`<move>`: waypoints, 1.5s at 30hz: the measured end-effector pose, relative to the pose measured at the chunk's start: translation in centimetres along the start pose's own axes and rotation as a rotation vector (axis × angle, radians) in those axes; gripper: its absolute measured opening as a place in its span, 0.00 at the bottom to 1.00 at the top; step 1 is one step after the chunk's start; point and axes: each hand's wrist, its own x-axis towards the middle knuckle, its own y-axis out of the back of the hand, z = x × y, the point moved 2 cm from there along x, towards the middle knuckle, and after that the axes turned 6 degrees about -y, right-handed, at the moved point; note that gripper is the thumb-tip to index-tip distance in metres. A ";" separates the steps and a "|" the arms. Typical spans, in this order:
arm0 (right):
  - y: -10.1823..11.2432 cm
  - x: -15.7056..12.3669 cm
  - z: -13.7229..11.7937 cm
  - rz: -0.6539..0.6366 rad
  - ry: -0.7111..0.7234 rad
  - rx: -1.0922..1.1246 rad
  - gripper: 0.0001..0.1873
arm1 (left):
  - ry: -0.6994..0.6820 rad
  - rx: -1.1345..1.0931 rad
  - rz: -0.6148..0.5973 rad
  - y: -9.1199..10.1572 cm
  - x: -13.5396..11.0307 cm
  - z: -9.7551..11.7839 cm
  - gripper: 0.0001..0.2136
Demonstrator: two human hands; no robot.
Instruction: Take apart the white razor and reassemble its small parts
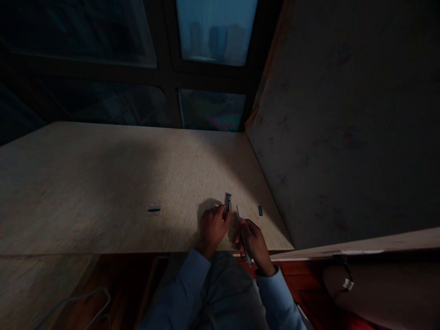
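My left hand (215,225) is closed around what looks like a razor (228,200), with a dark shiny handle and a small T-shaped metal head pointing away from me. In my right hand (252,240) is a slim whitish stick (239,211), possibly a toothbrush. Its pale flat end points toward the window, and its other end sticks out below the fingers. The two hands are close together above the table's near edge, with the held things apart. Right of them lies a small dark green rectangular piece (260,211). Dim light hides finer detail.
On the left of the pale tabletop (103,192) lies a dark strip (154,209) in what seems a clear wrapper. A patterned wall (343,137) bounds the right side, a dark-framed window (216,32) the back. A thin metal frame (103,293) is at lower left.
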 end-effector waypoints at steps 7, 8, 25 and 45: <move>0.0 0.1 0.5 0.018 0.034 -0.009 0.26 | -0.022 -0.082 0.015 -0.6 -0.2 -0.3 0.12; -0.1 0.1 0.5 0.017 0.036 -0.001 0.26 | -0.026 -0.094 0.018 -0.6 -0.2 -0.4 0.12; 0.9 -1.0 -0.4 0.114 0.142 -0.142 0.22 | -0.019 -0.510 0.077 -0.9 0.0 -2.0 0.09; 8.7 2.3 -3.3 0.430 0.056 -1.093 0.19 | -0.044 -0.622 0.083 -1.2 -0.4 -2.6 0.07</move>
